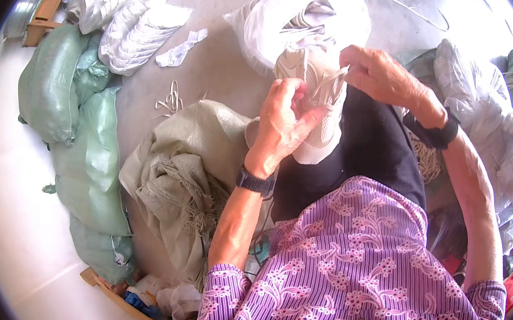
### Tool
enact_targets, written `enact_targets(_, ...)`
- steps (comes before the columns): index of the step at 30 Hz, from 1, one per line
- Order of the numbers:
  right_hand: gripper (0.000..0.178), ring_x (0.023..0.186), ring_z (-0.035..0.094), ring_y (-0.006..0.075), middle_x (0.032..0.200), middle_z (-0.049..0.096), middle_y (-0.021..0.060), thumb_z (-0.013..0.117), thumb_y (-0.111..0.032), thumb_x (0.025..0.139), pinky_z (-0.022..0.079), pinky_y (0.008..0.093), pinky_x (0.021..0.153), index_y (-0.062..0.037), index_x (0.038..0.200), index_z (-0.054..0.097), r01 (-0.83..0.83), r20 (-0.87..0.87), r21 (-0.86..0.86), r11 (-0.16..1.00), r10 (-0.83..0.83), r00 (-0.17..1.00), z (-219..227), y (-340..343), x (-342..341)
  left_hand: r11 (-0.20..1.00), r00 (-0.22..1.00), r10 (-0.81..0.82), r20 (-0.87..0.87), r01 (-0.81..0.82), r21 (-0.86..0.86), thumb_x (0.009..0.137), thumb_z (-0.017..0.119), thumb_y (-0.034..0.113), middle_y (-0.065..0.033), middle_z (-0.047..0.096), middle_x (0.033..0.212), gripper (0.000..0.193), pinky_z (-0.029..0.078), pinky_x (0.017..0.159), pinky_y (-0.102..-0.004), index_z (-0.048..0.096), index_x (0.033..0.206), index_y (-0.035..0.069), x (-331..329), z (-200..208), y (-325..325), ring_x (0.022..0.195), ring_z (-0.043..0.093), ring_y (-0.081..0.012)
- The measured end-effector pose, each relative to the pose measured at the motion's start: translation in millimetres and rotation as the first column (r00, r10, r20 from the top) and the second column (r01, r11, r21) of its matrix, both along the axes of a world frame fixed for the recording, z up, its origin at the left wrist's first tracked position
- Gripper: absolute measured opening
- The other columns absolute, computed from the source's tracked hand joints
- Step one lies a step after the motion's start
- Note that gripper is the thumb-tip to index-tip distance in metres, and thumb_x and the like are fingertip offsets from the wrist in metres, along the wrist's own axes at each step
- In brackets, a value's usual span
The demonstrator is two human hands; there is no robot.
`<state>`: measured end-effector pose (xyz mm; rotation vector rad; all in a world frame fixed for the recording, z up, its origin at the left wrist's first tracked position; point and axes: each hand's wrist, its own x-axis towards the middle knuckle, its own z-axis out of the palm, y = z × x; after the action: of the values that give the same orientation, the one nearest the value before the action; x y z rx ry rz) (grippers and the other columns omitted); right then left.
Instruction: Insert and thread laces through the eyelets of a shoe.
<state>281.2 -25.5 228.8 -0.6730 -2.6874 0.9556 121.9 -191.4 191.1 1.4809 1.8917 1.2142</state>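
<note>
A pale beige laced shoe (318, 148) rests over my lap, its toe toward me. My left hand (284, 118) grips its left side, fingers curled at the edge and thumb lying across the upper. Above its lacing, my right hand (380, 77) is closed in a pinch on a light shoelace (331, 81). The lace runs from the fingertips to the front of the shoe. Just beyond stands an open white plastic bag (257, 35) with stacked pale pieces (307, 20) inside.
Green woven sacks (86, 171) are piled along the left wall. A beige sack (175, 162) lies crumpled beside my left forearm. Loose laces (170, 99) lie on the floor. Clear plastic bags (475, 99) crowd the right side, and a bundle of cords (429, 157) hangs near my right forearm.
</note>
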Motion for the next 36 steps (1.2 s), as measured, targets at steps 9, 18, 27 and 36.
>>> enact_targets(9, 0.018, 0.088, 0.061, 0.0373, 0.090, 0.061, 0.0210, 0.051, -0.010, 0.090, 0.046, 0.0412, 0.074, 0.0005, 0.105, 0.052, -0.144, -0.205, -0.213, 0.966, 0.100, 0.974, 10, -33, -6, 0.989, 0.989, -0.065, 0.136, 0.046, 0.141, 0.093, 0.058, 0.016, -0.0088, 0.060, 0.076, 0.017, 0.046, 0.063, -0.0285, 0.058, 0.096, -0.002, 10, 39, 21, 0.068, 0.056, -0.0134)
enact_targets(18, 0.024, 0.072, 0.055, 0.0129, 0.078, 0.059, 0.0064, 0.054, -0.018, 0.094, 0.046, 0.0287, 0.068, 0.0032, 0.106, 0.057, -0.063, -0.188, -0.531, 0.845, -0.045, 0.981, 12, -29, -2, 0.991, 0.941, -0.053, 0.333, 0.010, 0.131, 0.094, 0.057, 0.016, 0.0034, 0.055, 0.070, 0.015, 0.040, 0.057, -0.0193, 0.060, 0.093, 0.002, 15, 41, 24, 0.063, 0.046, -0.0025)
enact_targets(27, 0.020, 0.066, 0.046, 0.0057, 0.074, 0.056, -0.0029, 0.054, -0.019, 0.095, 0.041, 0.0215, 0.062, -0.0025, 0.101, 0.064, -0.016, -0.380, -0.600, 0.800, -0.267, 0.886, 41, -1, 12, 0.998, 0.928, -0.064, 0.367, 0.064, 0.011, 0.095, 0.053, 0.026, -0.0011, 0.056, 0.067, 0.026, 0.043, 0.058, -0.0244, 0.060, 0.091, 0.001, 6, 42, 44, 0.061, 0.051, -0.0079)
enact_targets(36, 0.029, 0.073, 0.048, 0.0096, 0.088, 0.056, 0.0035, 0.045, -0.021, 0.097, 0.041, 0.0223, 0.070, -0.0003, 0.112, 0.058, 0.220, -0.587, 0.016, 0.975, -0.169, 0.792, 155, 109, 117, 0.963, 0.963, -0.271, -0.009, 0.271, -0.002, 0.087, 0.053, 0.014, -0.0135, 0.065, 0.077, 0.016, 0.049, 0.067, -0.0349, 0.063, 0.090, 0.001, -10, 11, 73, 0.071, 0.063, -0.0257)
